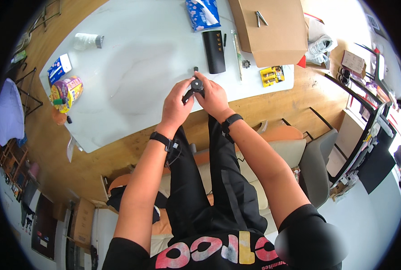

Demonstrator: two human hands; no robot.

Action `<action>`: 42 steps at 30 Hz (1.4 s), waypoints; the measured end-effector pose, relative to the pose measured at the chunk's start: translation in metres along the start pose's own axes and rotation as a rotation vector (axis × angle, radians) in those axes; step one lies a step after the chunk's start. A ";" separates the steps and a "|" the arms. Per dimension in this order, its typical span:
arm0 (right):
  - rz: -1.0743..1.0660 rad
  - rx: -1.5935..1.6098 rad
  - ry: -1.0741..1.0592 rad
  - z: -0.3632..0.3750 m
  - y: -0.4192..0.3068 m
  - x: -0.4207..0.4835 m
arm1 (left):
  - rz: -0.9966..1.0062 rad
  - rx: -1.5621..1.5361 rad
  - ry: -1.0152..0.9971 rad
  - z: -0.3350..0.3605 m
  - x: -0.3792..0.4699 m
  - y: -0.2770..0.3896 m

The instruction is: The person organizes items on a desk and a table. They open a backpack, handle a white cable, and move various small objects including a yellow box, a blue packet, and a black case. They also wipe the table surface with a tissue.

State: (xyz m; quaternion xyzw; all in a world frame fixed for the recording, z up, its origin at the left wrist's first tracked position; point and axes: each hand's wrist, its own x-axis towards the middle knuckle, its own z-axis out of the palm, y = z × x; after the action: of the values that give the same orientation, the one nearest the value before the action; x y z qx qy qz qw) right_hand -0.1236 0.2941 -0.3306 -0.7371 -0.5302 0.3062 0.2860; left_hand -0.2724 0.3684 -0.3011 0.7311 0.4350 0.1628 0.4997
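Observation:
Between my two hands is a small black tabletop tripod (196, 84), its round top plate and centre screw facing up toward me. Its legs are spread, one pointing away from me and one toward my left palm. My left hand (176, 101) grips it from the left side, thumb and fingers around a leg. On the other side my right hand (215, 96) has its fingers on the tripod too, with the index finger along the far leg. Both hands are over the near edge of a white marble-patterned table (146, 67). The fingers partly hide the legs.
Beyond my right hand lie a black case (214, 52), a thin wrapped stick (237, 55), a yellow battery pack (271, 76) and a cardboard box (274, 30). A blue tissue pack (203, 15) is at the back. Leftward stand an instant-noodle tub (67, 93) and a plastic-wrapped roll (87, 41).

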 end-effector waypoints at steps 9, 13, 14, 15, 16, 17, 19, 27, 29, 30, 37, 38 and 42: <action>-0.025 -0.017 -0.113 0.000 0.010 -0.002 | -0.117 -0.116 -0.026 0.012 -0.018 -0.025; -0.019 -0.091 -0.136 0.001 0.011 -0.002 | -0.156 -0.049 0.003 0.017 -0.023 -0.037; -0.023 -0.114 -0.139 0.001 0.011 -0.002 | -0.155 -0.025 0.009 0.018 -0.024 -0.039; -0.028 -0.137 -0.143 0.001 0.012 -0.001 | -0.154 0.008 0.008 0.019 -0.024 -0.041; -0.034 -0.145 -0.140 0.000 0.013 0.000 | -0.153 0.041 0.010 0.020 -0.025 -0.043; -0.040 -0.152 -0.139 0.000 0.013 0.001 | -0.166 0.076 0.010 0.020 -0.025 -0.044; -0.028 -0.147 -0.147 -0.002 0.014 0.004 | -0.150 0.073 0.015 0.022 -0.023 -0.046; 0.021 -0.076 -0.085 -0.014 0.001 0.004 | -0.077 -0.071 0.051 0.022 -0.010 -0.035; 0.076 0.005 -0.083 -0.014 -0.002 0.005 | -0.045 -0.118 0.101 0.022 -0.007 -0.031; 0.082 0.033 -0.075 -0.014 -0.003 0.005 | -0.034 -0.102 0.105 0.022 -0.006 -0.030; 0.128 0.156 -0.058 -0.011 -0.002 0.007 | -0.040 -0.151 0.088 0.025 -0.003 -0.031; 0.135 0.148 -0.047 -0.011 -0.002 0.007 | -0.041 -0.156 0.079 0.025 -0.002 -0.032; 0.129 0.122 -0.008 -0.014 0.000 0.012 | -0.006 -0.115 0.081 0.028 0.000 -0.033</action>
State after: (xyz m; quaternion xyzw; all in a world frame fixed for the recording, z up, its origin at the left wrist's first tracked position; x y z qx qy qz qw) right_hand -0.1096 0.3036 -0.3233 -0.7497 -0.4631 0.3587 0.3079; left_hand -0.2696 0.3561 -0.3424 0.6927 0.4468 0.2158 0.5235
